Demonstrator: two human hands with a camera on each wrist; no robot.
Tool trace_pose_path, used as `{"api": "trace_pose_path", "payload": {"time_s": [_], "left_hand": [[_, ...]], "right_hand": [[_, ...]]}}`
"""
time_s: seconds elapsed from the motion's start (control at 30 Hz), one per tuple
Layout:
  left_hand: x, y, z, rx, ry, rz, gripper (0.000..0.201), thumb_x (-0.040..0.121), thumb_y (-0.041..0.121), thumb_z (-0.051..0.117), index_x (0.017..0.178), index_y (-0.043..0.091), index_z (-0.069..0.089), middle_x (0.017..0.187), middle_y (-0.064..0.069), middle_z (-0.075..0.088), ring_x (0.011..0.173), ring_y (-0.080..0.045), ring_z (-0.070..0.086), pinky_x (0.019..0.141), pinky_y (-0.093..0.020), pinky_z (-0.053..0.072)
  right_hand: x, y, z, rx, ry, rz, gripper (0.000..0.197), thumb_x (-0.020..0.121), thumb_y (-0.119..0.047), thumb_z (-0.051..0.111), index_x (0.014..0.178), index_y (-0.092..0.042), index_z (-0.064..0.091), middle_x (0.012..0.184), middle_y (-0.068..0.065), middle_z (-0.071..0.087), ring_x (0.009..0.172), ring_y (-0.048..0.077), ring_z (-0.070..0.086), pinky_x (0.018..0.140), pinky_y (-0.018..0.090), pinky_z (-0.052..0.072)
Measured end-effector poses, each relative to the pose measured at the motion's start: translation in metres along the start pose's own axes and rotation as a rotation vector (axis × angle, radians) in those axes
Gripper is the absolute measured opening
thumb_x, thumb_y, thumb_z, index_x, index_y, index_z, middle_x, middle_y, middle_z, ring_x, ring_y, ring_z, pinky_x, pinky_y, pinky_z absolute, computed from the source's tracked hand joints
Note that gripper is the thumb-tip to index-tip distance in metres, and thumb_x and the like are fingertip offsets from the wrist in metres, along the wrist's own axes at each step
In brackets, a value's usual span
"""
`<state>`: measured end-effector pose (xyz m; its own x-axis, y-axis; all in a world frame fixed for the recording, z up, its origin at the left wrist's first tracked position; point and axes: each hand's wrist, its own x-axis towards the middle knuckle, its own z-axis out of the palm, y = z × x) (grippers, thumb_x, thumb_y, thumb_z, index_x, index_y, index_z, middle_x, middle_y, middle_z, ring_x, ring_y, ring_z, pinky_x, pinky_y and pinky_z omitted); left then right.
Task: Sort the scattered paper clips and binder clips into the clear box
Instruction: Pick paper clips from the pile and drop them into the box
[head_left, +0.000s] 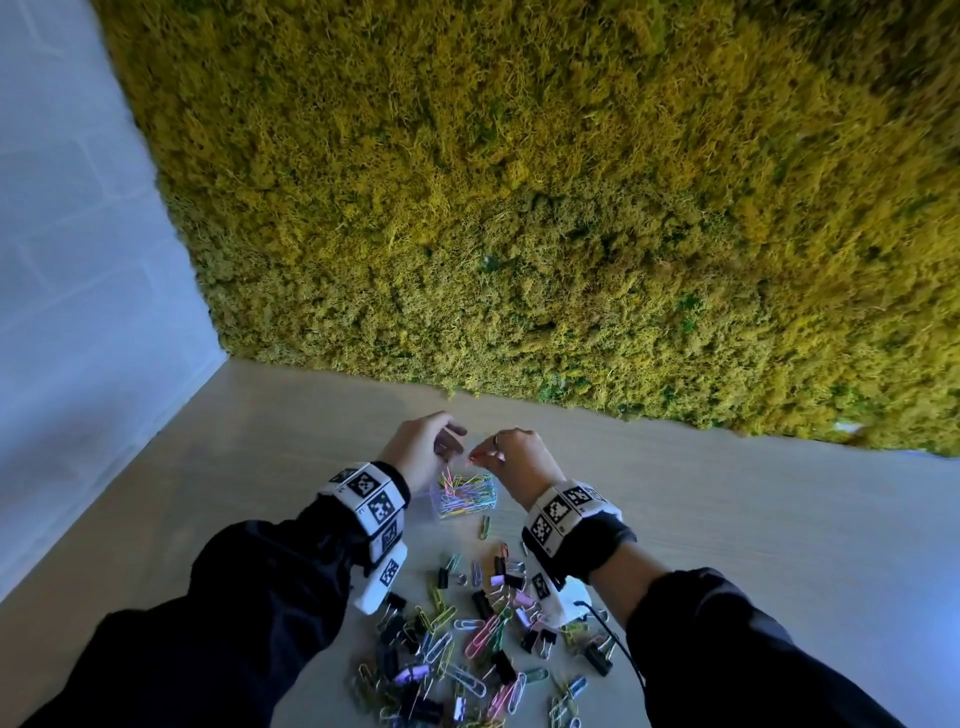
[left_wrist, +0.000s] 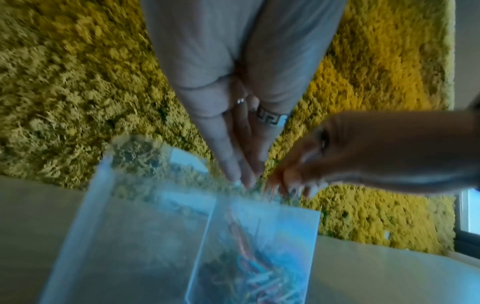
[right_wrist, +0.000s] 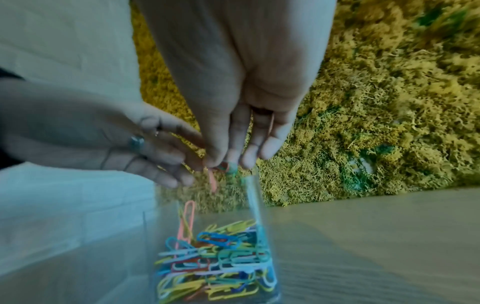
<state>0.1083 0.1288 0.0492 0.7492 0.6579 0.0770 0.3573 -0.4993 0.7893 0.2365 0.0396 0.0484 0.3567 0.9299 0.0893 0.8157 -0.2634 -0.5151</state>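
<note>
Head view: clear box (head_left: 464, 498) part-filled with coloured paper clips, on pale surface (head_left: 727, 519) short of the moss wall (head_left: 519, 208), bare surface to its right; scattered paper clips and black binder clips (head_left: 467, 639) lie nearer the person. Right hand (head_left: 511, 457) above box, grip pinching a pink paper clip (right_wrist: 212, 181). Left hand (head_left: 423, 447) beside it, fingers straight, holding nothing; wristbands (head_left: 371, 499) show square black-and-white codes.

Bare worktop (head_left: 727, 509) lies open to my right and left of the clear box (head_left: 464, 499). Near me, scattered paper clips and binder clips (head_left: 467, 639) crowd the surface between my forearms. The moss wall (head_left: 519, 208) closes off the far edge.
</note>
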Motion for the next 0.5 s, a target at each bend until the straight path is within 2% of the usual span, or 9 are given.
{"api": "trace_pose_path", "payload": {"time_s": [0.03, 0.13, 0.17, 0.2, 0.27, 0.3, 0.33, 0.4, 0.5], "left_hand": [[-0.002, -0.002, -0.003, 0.004, -0.022, 0.007, 0.028, 0.082, -0.011, 0.053, 0.105, 0.004, 0.059, 0.086, -0.006, 0.065, 0.076, -0.014, 0.061, 0.068, -0.011, 0.049], [-0.016, -0.009, -0.016, -0.019, -0.044, 0.046, 0.030, 0.080, -0.009, 0.059, 0.105, 0.007, 0.059, 0.089, -0.001, 0.062, 0.072, 0.002, 0.059, 0.067, -0.008, 0.050], [-0.023, -0.013, -0.020, -0.028, -0.036, 0.057, 0.029, 0.079, -0.009, 0.060, 0.102, 0.008, 0.059, 0.086, 0.001, 0.062, 0.068, 0.006, 0.059, 0.065, -0.007, 0.049], [-0.032, -0.017, -0.023, -0.030, -0.028, 0.063, 0.026, 0.079, -0.007, 0.061, 0.097, 0.011, 0.060, 0.083, 0.004, 0.061, 0.066, 0.008, 0.058, 0.062, -0.006, 0.047], [-0.052, -0.030, -0.027, -0.016, -0.025, 0.032, 0.023, 0.080, 0.000, 0.064, 0.083, 0.023, 0.058, 0.078, 0.008, 0.061, 0.068, 0.006, 0.057, 0.064, -0.007, 0.042], [-0.062, -0.038, -0.026, -0.009, -0.046, -0.008, 0.024, 0.080, 0.005, 0.066, 0.078, 0.027, 0.056, 0.078, 0.008, 0.062, 0.071, 0.003, 0.057, 0.067, -0.010, 0.042], [-0.072, -0.045, -0.024, 0.016, -0.093, -0.060, 0.022, 0.080, 0.010, 0.067, 0.076, 0.028, 0.056, 0.077, 0.007, 0.061, 0.071, -0.003, 0.056, 0.068, -0.013, 0.042], [-0.091, -0.055, -0.015, 0.198, -0.264, -0.157, 0.014, 0.080, 0.026, 0.068, 0.089, 0.024, 0.057, 0.079, 0.007, 0.056, 0.068, -0.006, 0.051, 0.065, -0.014, 0.040], [-0.109, -0.060, 0.003, 0.438, -0.457, -0.241, 0.045, 0.079, 0.035, 0.067, 0.118, 0.018, 0.049, 0.099, 0.002, 0.040, 0.087, -0.012, 0.044, 0.076, -0.022, 0.037]], "right_hand": [[-0.001, 0.000, 0.000, -0.001, -0.002, -0.011, 0.020, 0.088, -0.018, 0.058, 0.102, -0.009, 0.069, 0.106, 0.007, 0.071, 0.095, 0.018, 0.064, 0.087, 0.024, 0.049], [-0.013, 0.004, -0.012, 0.097, 0.082, -0.033, 0.022, 0.090, -0.019, 0.055, 0.105, -0.008, 0.066, 0.109, 0.005, 0.069, 0.087, 0.009, 0.062, 0.073, -0.001, 0.042], [-0.020, 0.008, -0.019, 0.118, 0.084, -0.028, 0.021, 0.091, -0.019, 0.054, 0.105, -0.008, 0.066, 0.108, 0.005, 0.069, 0.085, 0.007, 0.060, 0.070, -0.003, 0.041], [-0.029, 0.014, -0.025, 0.116, 0.046, -0.010, 0.022, 0.092, -0.020, 0.052, 0.105, -0.008, 0.065, 0.108, 0.004, 0.068, 0.087, 0.008, 0.059, 0.073, 0.000, 0.043], [-0.047, 0.034, -0.035, 0.066, -0.121, 0.050, 0.023, 0.093, -0.021, 0.048, 0.108, -0.008, 0.062, 0.113, 0.006, 0.065, 0.095, 0.013, 0.057, 0.090, 0.021, 0.048], [-0.059, 0.047, -0.038, 0.028, -0.228, 0.097, 0.025, 0.094, -0.022, 0.047, 0.111, -0.008, 0.059, 0.116, 0.008, 0.062, 0.099, 0.014, 0.055, 0.094, 0.027, 0.045], [-0.071, 0.061, -0.040, -0.019, -0.328, 0.162, 0.028, 0.094, -0.024, 0.046, 0.116, -0.009, 0.055, 0.120, 0.010, 0.058, 0.101, 0.016, 0.052, 0.094, 0.026, 0.042], [-0.095, 0.083, -0.036, -0.120, -0.437, 0.306, 0.035, 0.094, -0.031, 0.046, 0.123, -0.012, 0.048, 0.126, 0.014, 0.049, 0.108, 0.022, 0.050, 0.093, 0.028, 0.040], [-0.123, 0.089, -0.022, -0.164, -0.462, 0.413, 0.054, 0.085, -0.050, 0.050, 0.127, -0.016, 0.044, 0.122, 0.011, 0.041, 0.115, 0.029, 0.048, 0.101, 0.036, 0.041]]}}
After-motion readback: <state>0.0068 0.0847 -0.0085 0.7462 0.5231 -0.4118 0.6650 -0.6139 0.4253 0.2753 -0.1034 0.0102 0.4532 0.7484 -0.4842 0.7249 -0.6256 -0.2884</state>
